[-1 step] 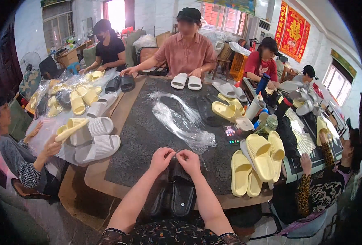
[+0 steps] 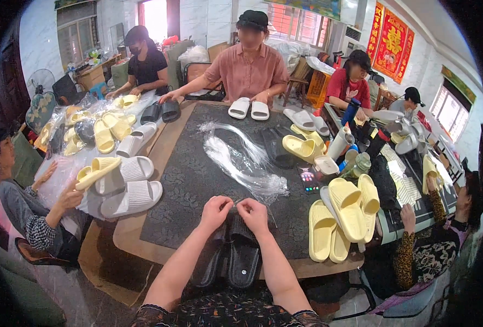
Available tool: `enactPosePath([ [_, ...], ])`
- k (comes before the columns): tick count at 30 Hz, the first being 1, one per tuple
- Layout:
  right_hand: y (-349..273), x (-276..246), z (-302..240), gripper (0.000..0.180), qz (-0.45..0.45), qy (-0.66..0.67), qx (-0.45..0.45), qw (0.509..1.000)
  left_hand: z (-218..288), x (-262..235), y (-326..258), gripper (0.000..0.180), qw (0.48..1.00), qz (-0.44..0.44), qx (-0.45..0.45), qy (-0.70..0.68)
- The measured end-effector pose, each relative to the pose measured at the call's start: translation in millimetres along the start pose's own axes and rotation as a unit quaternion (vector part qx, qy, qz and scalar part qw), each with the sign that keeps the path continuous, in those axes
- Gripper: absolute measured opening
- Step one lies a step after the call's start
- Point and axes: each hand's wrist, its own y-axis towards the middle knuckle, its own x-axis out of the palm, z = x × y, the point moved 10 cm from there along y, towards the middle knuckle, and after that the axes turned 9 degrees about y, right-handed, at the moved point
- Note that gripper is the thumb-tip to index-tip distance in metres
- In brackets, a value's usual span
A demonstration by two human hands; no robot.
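Observation:
My left hand (image 2: 216, 213) and my right hand (image 2: 253, 215) meet at the table's near edge, both closed in a pinch with fingertips almost touching. Whatever lies between them is too small to make out. Just below them is a pair of black slippers, the right one (image 2: 244, 268) showing a small white dot on its insole, the left one (image 2: 207, 267) partly behind my forearm. Beyond my hands, a bundle of thin clear plastic strands (image 2: 225, 161) lies on the dark table cover (image 2: 181, 191).
Yellow slippers (image 2: 346, 210) are piled at the right, near a phone (image 2: 308, 180) and a glass jar (image 2: 361, 163). Grey slippers (image 2: 132, 199) lie at the left edge, where a co-worker's hand (image 2: 69, 195) holds a yellow slipper (image 2: 97, 171). White slippers (image 2: 240, 108) stand opposite, before another person.
The co-worker at the left has tilted the yellow slipper so that more of its inside shows. My hands have hardly moved.

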Motion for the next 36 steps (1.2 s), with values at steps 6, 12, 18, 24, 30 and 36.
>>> enactPosePath([
  [6,-2.9,2.7,-6.2,0.013,-0.001,0.015,-0.022,1.0,-0.9,3.0,-2.0,0.014,1.0,-0.008,0.021,0.009],
  [12,-5.3,0.8,3.1,0.014,0.009,0.029,-0.006,1.0,0.9,2.0,-2.3,0.015,1.0,-0.023,0.015,0.001],
  [18,-4.7,-1.2,-5.0,0.013,0.021,0.035,-0.023,0.999,-0.6,-3.3,-3.5,0.014,1.0,0.008,0.023,-0.004],
  [24,-5.9,6.6,-4.0,0.012,-0.006,0.054,-0.035,0.998,-1.1,1.2,-4.3,0.013,1.0,-0.021,0.018,0.003],
  [30,-5.5,5.1,-6.4,0.011,-0.011,0.028,-0.032,0.999,-0.3,2.1,-3.6,0.016,0.999,-0.032,0.004,-0.017],
  [36,-4.8,-3.3,1.8,0.011,0.035,0.078,0.012,0.996,-5.0,-1.4,-3.8,0.015,0.999,-0.008,0.004,-0.037],
])
